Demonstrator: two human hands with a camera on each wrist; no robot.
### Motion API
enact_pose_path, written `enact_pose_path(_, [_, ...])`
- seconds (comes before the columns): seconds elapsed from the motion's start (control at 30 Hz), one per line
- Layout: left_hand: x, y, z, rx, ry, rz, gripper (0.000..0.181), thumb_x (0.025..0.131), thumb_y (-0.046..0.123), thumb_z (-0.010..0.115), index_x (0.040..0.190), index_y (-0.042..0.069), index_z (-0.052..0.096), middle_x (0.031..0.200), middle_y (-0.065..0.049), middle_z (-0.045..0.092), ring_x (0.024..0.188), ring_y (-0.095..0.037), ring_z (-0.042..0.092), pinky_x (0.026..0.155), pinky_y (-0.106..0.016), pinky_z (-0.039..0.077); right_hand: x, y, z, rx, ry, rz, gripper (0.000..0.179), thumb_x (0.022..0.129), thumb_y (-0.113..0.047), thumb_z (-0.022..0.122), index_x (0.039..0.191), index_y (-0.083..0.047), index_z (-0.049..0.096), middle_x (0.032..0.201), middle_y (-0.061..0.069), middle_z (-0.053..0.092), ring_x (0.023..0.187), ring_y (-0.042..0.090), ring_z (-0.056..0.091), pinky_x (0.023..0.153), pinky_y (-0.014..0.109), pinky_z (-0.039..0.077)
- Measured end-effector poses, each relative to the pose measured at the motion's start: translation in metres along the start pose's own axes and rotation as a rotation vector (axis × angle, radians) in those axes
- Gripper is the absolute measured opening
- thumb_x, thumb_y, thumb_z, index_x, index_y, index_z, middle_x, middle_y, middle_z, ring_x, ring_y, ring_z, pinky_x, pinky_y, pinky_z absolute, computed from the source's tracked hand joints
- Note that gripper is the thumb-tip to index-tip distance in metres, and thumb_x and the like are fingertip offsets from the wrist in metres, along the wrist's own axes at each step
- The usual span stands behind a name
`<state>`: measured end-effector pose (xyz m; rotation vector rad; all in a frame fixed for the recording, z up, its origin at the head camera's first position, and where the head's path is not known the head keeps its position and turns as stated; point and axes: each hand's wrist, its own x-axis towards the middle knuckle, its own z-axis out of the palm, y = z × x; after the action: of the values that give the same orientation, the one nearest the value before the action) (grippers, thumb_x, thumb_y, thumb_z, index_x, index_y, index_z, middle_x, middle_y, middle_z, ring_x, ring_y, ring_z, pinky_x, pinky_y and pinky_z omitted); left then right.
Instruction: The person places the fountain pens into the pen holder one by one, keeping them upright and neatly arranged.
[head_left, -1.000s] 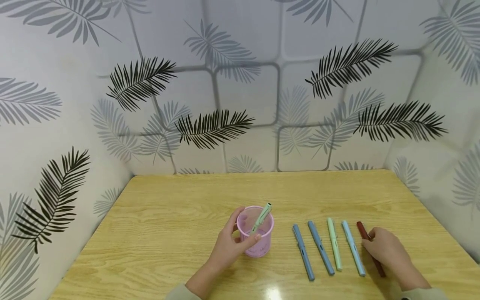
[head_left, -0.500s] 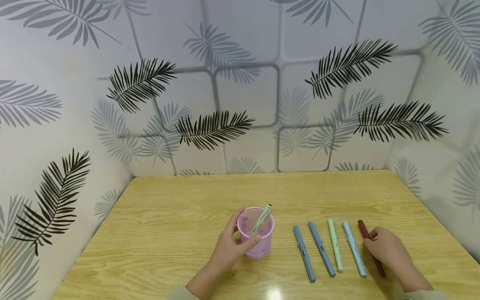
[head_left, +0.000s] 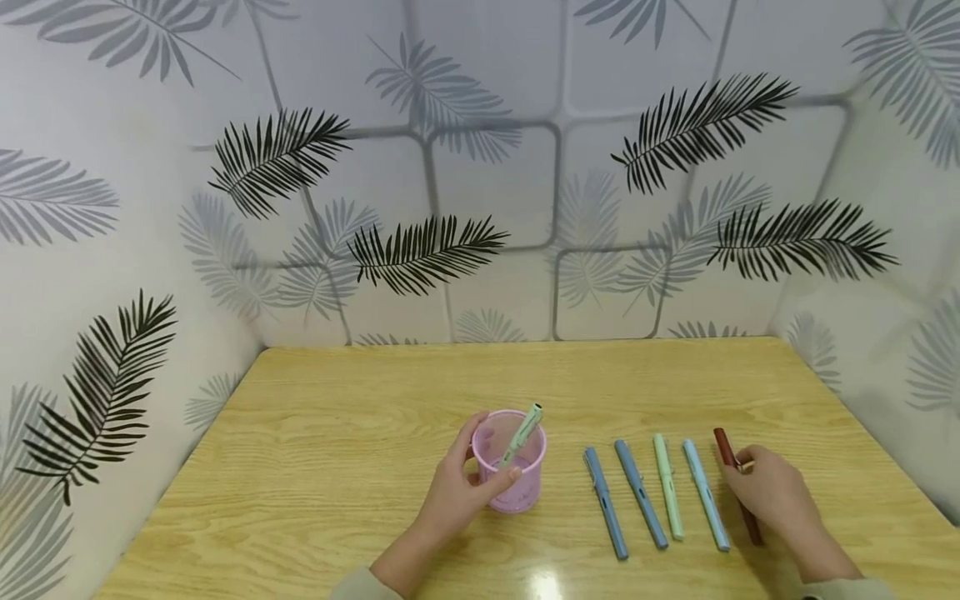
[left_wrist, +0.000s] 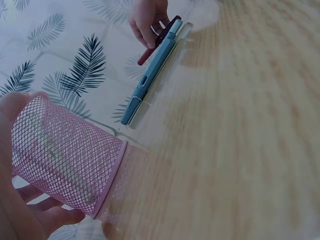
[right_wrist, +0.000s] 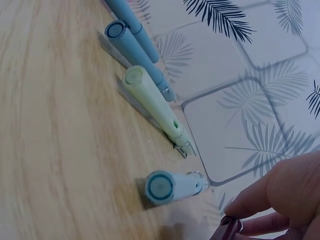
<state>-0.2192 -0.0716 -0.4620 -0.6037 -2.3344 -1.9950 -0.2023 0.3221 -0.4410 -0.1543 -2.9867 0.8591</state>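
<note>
My left hand (head_left: 459,493) grips a pink mesh pen cup (head_left: 519,498), thumb at its near side and fingers behind it. One pale green pen (head_left: 522,436) leans inside, its end above the rim. At the right, my right hand (head_left: 776,492) pinches a dark red pen (head_left: 725,447) by its upper part; in the left wrist view this dark red pen (left_wrist: 146,55) is tilted beside the row. In the right wrist view, only an end of the dark red pen (right_wrist: 227,229) shows under the fingers (right_wrist: 255,200).
Between the hands several pens lie side by side: two blue ones (head_left: 606,504) (head_left: 642,496), a light green pen (head_left: 668,487) and a light blue pen (head_left: 707,496). The wooden table (head_left: 337,433) meets a leaf-patterned wall (head_left: 495,200) at the back and sides.
The dark red pen has shifted slightly away from me in my right hand's grip and its near end has risen. My left hand and the cup stay in place.
</note>
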Motion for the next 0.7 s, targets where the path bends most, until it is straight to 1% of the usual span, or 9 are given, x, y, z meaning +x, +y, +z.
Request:
enact_pose_path(0.17, [0.0, 0.0, -0.001, -0.004, 0.002, 0.006, 0.077, 0.081, 0.024, 0.074, 0.144, 0.024, 0.03, 0.136, -0.014, 0.041, 0.115, -0.036, 0.045, 0.081, -0.036, 0.05, -0.001, -0.006, 0.001, 0.029, 0.046, -0.016, 0.037, 0.089, -0.018, 0.054, 0.103, 0.016, 0.053, 0.086, 0.027, 0.063, 0.067, 0.026, 0.06, 0.052, 0.034, 0.048])
enact_pose_path(0.3, [-0.001, 0.0, -0.001, -0.012, 0.002, 0.007, 0.077, 0.081, 0.024, 0.074, 0.144, 0.022, 0.029, 0.135, -0.015, 0.041, 0.115, -0.036, 0.045, 0.081, -0.035, 0.05, -0.003, -0.014, 0.001, 0.034, 0.089, -0.028, 0.037, 0.088, -0.017, 0.054, 0.105, 0.016, 0.053, 0.085, 0.024, 0.063, 0.07, 0.029, 0.06, 0.055, 0.035, 0.048])
enact_pose_path(0.4, [-0.001, 0.0, -0.001, -0.014, 0.004, 0.011, 0.078, 0.081, 0.023, 0.073, 0.144, 0.02, 0.029, 0.136, -0.015, 0.04, 0.116, -0.037, 0.044, 0.082, -0.036, 0.05, -0.003, -0.019, 0.001, 0.062, 0.091, -0.023, 0.037, 0.088, -0.015, 0.053, 0.108, 0.016, 0.052, 0.085, 0.023, 0.063, 0.069, 0.027, 0.06, 0.055, 0.035, 0.049])
enact_pose_path(0.5, [-0.002, 0.002, 0.0, -0.012, 0.005, 0.006, 0.078, 0.081, 0.022, 0.073, 0.145, 0.02, 0.028, 0.137, -0.016, 0.039, 0.116, -0.037, 0.044, 0.082, -0.037, 0.05, -0.002, -0.023, 0.001, 0.086, 0.082, -0.014, 0.036, 0.09, -0.015, 0.052, 0.11, 0.015, 0.051, 0.085, 0.023, 0.062, 0.066, 0.025, 0.06, 0.052, 0.033, 0.049])
enact_pose_path(0.53, [-0.002, 0.005, 0.0, -0.014, 0.004, 0.0, 0.078, 0.081, 0.021, 0.073, 0.145, 0.019, 0.028, 0.137, -0.017, 0.039, 0.117, -0.039, 0.043, 0.083, -0.039, 0.049, -0.002, -0.024, 0.001, 0.093, 0.08, -0.01, 0.036, 0.09, -0.015, 0.052, 0.11, 0.015, 0.05, 0.085, 0.023, 0.062, 0.066, 0.024, 0.06, 0.052, 0.032, 0.049])
enact_pose_path(0.7, [-0.006, 0.029, -0.001, -0.023, -0.015, -0.019, 0.078, 0.082, 0.014, 0.071, 0.145, 0.01, 0.025, 0.136, -0.022, 0.038, 0.117, -0.042, 0.042, 0.085, -0.045, 0.047, -0.004, -0.029, 0.001, 0.108, 0.085, -0.008, 0.038, 0.091, -0.016, 0.052, 0.112, 0.015, 0.05, 0.086, 0.024, 0.062, 0.067, 0.024, 0.06, 0.05, 0.032, 0.048])
